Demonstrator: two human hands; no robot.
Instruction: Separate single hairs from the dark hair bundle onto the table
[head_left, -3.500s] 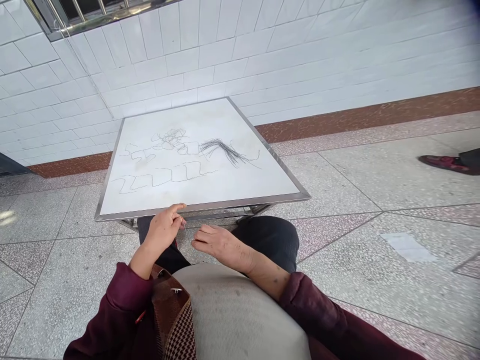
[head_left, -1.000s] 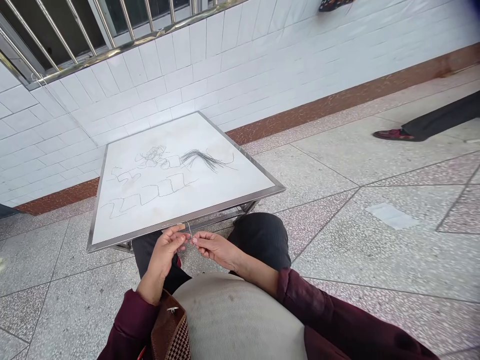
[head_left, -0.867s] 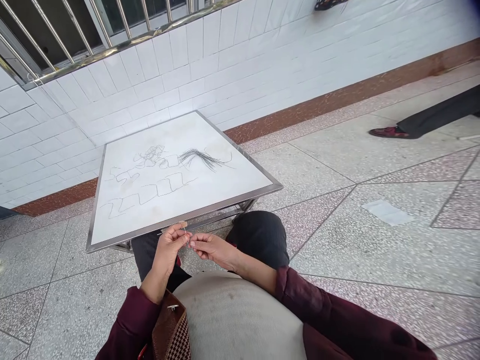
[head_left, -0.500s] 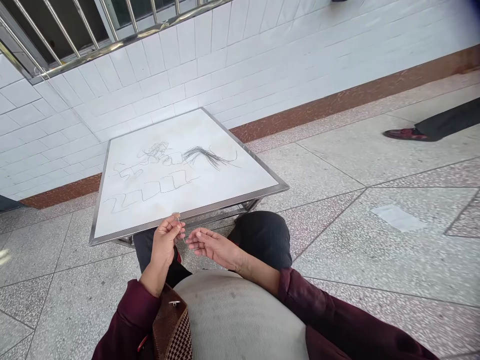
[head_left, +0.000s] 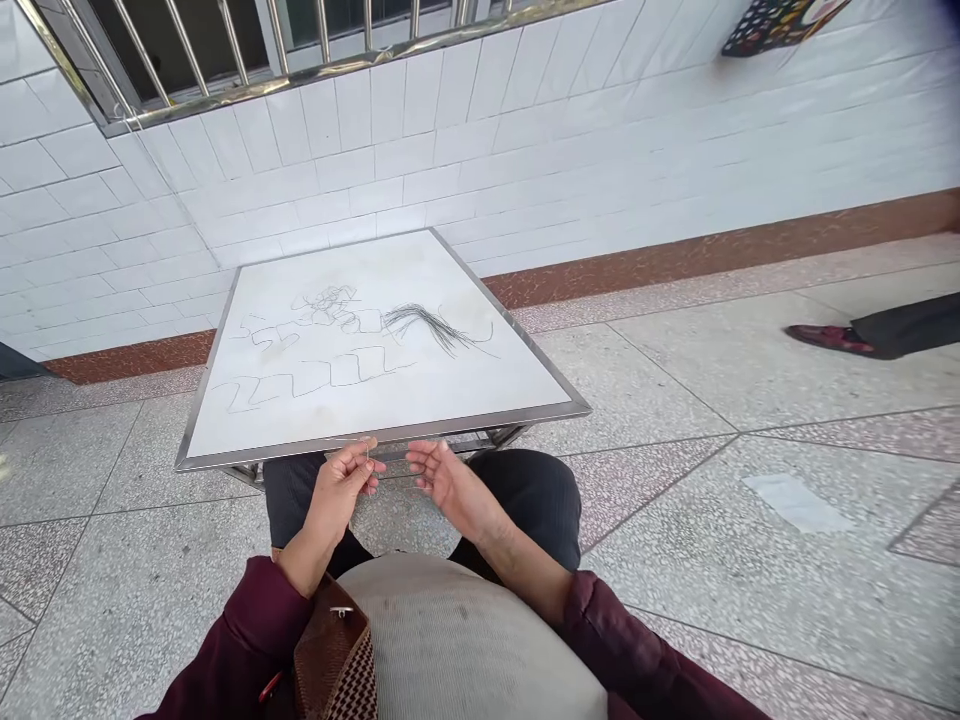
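Note:
My left hand is closed in a pinch on a thin, pale, wire-like strand just off the near edge of the white table. My right hand is a short way to the right, its fingers stretched out and apart, with nothing visible in them. On the tabletop lies a fanned bundle of thin dark strands. Left of it are long strands bent in square steps and a loose tangle of strands. Whether these are wire or another fibre I cannot tell.
A white tiled wall with a barred window stands behind the table. To the right, another person's dark shoe and a pale flat sheet are on the speckled floor. A patterned item hangs at upper right.
My right hand has moved away to the right from my left hand, and its fingers now point more upward. My left hand keeps its pinch. The camera view has shifted slightly.

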